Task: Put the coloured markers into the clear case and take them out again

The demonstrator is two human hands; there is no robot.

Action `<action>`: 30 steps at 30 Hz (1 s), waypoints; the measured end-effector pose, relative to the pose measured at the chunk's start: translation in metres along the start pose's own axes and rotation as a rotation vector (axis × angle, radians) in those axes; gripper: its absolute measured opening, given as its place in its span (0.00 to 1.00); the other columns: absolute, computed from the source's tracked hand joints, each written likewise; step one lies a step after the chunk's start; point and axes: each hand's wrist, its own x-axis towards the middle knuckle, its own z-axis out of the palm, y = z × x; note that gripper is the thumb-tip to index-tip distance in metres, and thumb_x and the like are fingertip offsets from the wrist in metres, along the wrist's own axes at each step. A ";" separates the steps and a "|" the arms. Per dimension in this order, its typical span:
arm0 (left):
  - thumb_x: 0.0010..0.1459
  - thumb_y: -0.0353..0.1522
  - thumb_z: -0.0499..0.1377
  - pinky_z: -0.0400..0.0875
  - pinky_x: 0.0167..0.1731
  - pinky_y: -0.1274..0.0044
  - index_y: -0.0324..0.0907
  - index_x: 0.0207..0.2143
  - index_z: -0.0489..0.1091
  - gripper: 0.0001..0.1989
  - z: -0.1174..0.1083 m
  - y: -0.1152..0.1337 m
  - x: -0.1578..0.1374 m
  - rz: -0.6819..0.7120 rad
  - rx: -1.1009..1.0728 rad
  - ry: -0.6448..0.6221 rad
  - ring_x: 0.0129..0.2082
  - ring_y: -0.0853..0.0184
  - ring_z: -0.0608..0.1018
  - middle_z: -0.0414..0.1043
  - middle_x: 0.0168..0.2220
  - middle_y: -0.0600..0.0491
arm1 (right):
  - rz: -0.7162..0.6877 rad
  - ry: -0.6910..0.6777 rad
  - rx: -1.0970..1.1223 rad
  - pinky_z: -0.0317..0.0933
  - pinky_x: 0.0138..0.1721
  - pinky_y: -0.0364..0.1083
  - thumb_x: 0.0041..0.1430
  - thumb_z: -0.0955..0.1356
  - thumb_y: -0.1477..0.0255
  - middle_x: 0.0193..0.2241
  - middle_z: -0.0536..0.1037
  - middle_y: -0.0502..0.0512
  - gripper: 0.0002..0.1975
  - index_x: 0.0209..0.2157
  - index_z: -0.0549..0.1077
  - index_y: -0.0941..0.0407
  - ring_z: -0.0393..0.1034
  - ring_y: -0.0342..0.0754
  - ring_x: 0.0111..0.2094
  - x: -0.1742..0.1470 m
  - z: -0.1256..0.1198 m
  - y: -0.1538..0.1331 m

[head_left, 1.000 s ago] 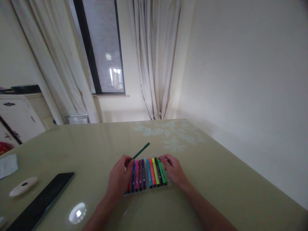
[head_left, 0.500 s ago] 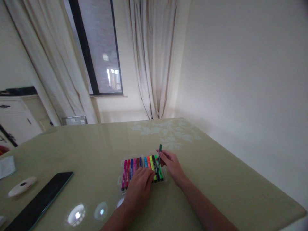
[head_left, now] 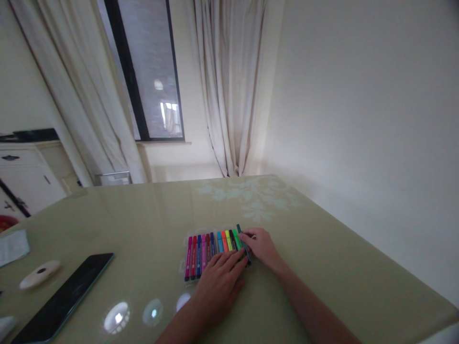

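A clear plastic case [head_left: 182, 266] lies on the table with a row of coloured markers. Pink, red and blue markers [head_left: 199, 253] fill its left part. Cyan, orange, yellow, black and bright green ones lie in the right part. My right hand [head_left: 263, 246] pinches a dark green marker [head_left: 238, 229] at the right end of the row, tilted with its top to the left. My left hand [head_left: 223, 282] rests palm down across the near ends of the right-hand markers, fingers stretched out. It hides those ends and part of the case's front edge.
On the glossy green table [head_left: 340, 267], a black tablet-like slab [head_left: 66, 298] lies at the left. Beside it are a white oval object [head_left: 40, 274] and a folded pale cloth [head_left: 13, 247]. A wall [head_left: 376, 119] runs along the table's right side.
The dark green marker has come down from a steeper, raised pose to the row's right end, its tilt now leftward. My left hand has slid right along the row, its fingers straighter.
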 end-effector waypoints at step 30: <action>0.63 0.20 0.52 0.71 0.61 0.65 0.44 0.64 0.66 0.28 0.011 -0.007 0.006 -0.013 0.162 -0.001 0.63 0.59 0.73 0.67 0.65 0.46 | -0.051 0.021 -0.249 0.65 0.41 0.44 0.62 0.68 0.75 0.35 0.82 0.56 0.07 0.36 0.80 0.57 0.75 0.48 0.35 -0.003 -0.002 -0.003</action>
